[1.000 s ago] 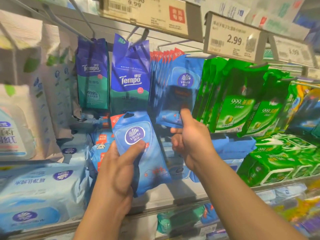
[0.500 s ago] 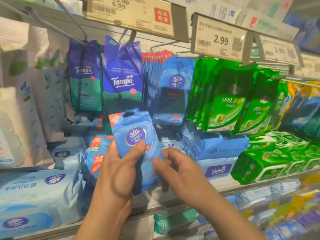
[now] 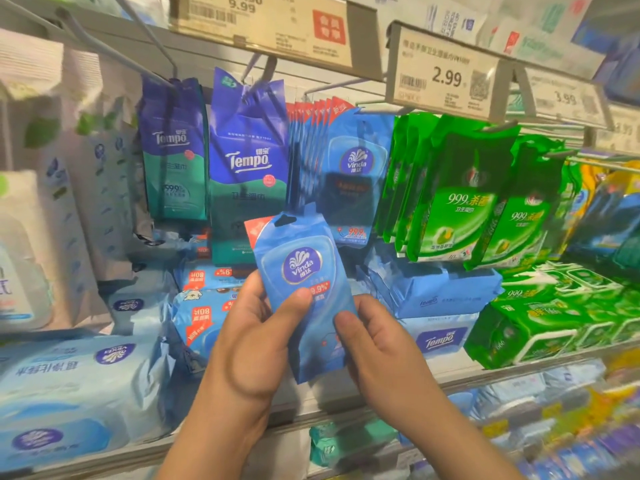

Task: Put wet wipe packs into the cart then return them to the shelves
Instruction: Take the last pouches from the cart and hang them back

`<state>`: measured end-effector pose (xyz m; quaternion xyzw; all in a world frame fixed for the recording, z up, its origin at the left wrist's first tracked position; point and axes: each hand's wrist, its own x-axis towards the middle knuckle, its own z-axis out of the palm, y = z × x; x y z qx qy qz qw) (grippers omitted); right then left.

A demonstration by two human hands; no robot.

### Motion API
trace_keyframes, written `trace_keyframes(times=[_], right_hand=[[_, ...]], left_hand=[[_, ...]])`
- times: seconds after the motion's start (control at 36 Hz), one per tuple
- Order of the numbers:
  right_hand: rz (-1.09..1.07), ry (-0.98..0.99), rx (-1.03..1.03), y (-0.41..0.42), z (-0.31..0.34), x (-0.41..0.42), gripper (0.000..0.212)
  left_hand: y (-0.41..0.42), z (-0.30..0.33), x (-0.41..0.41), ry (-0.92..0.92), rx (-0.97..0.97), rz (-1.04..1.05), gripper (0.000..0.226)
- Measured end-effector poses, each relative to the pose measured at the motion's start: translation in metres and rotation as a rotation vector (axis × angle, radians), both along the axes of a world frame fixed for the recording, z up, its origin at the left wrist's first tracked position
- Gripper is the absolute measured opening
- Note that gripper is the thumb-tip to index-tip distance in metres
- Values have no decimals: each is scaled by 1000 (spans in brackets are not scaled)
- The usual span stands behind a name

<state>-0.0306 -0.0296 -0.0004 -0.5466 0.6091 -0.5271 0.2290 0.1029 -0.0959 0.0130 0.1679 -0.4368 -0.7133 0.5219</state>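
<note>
A small blue Vinda wet wipe pack is held upright in front of the shelves, its hang hole at the top. My left hand grips it from the left, thumb across its front. My right hand holds its lower right edge, thumb on the front and fingers behind. Just above and behind it, a row of the same blue Vinda packs hangs from a peg.
Purple Tempo packs hang to the left, green 999 packs to the right. Large blue wipe packs and Tempo packs lie on the shelf below. Price tags line the rail above.
My right hand has left the hanging Vinda packs, come down and taken hold of the pack in my left hand. That pack has moved right and a little up.
</note>
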Motion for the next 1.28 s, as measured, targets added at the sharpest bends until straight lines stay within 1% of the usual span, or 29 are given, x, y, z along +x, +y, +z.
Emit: trace_keyframes(times=[0.06, 0.14, 0.17, 0.22, 0.28, 0.33, 0.39, 0.47, 0.61, 0.75, 0.83, 0.92, 0.97, 1.06, 1.11, 1.17, 1.22, 1.28], right_hand=[[-40, -10, -35, 0, 0, 0, 19], [-96, -69, -105, 2, 0, -1, 25], [-116, -97, -121, 3, 1, -1, 26], [-143, -136, -142, 5, 3, -2, 25], [-161, -139, -166, 6, 5, -1, 23], [-181, -115, -207, 8, 6, 0, 24], [-199, -92, -252, 10, 6, 1, 28], [-261, -18, -299, 12, 8, 2, 28], [-356, 74, -339, 16, 16, 4, 30], [-336, 25, -416, 17, 28, 5, 44], [-334, 22, -443, 19, 37, 4, 35], [-339, 8, -461, 19, 43, 2, 40], [-339, -2, -478, 19, 47, 1, 36], [-344, -2, -462, 18, 54, 0, 27], [-358, -13, -436, 16, 56, -3, 27], [-378, -28, -418, 12, 56, -5, 26], [-392, -39, -390, 8, 54, -7, 26], [-402, -51, -369, 5, 51, -7, 24]], left_hand=[[0, -1, -1, -18, -24, -53, 45], [-1, -6, 0, -106, -87, -121, 38], [-2, -7, 0, -190, -153, -119, 35], [-5, -11, 1, -385, -281, -73, 39], [-8, -14, 2, -473, -341, -48, 41], [-8, -14, 3, -521, -397, -43, 41], [-7, -11, 4, -514, -442, -51, 38], [-4, -4, 5, -488, -485, -45, 35], [4, 10, 8, -467, -547, -16, 37], [10, 24, 7, -411, -595, -5, 28], [10, 30, 5, -410, -630, 40, 27], [12, 38, 2, -379, -639, 40, 29], [11, 42, -1, -356, -652, 17, 27], [9, 48, -5, -406, -729, 29, 31], [6, 51, -9, -417, -708, 55, 22], [3, 51, -14, -407, -646, 15, 16], [-2, 46, -19, -431, -619, -18, 27], [-5, 42, -23, -438, -597, -3, 36]])
